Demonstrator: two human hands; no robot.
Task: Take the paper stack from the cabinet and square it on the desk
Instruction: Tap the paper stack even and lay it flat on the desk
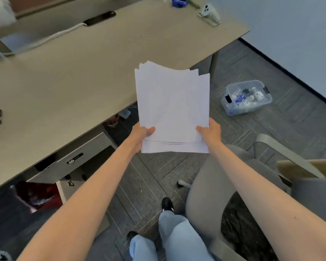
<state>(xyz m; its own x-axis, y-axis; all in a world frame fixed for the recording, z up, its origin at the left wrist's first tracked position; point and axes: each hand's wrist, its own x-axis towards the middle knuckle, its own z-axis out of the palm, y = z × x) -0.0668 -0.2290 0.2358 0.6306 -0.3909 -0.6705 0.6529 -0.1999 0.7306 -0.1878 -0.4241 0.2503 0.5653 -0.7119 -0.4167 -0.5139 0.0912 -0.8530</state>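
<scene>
1. Both hands are gripping the paper stack at its near end, holding it in the air just off the near right edge of the desk.
2. The left hand is clamping the near left corner, thumb lying across the top sheet, fingers tucked out of sight underneath.
3. The right hand is doing the same on the near right corner, thumb pressing on top, the rest curled under the stack.
4. The sheets are fanning unevenly: stepped corners are showing at the far left, and loose edges are peeking out at the near end below the thumbs.
5. The stack's far left corner is overlapping the desk edge in this view, while most of it is hanging over the grey carpeted floor.
6. A cabinet is sitting under the desk to the near left, with one drawer front standing out.
7. A clear plastic box is lying on the floor to the right, well apart from the papers.
8. A grey chair is standing near right, under the right forearm.
</scene>
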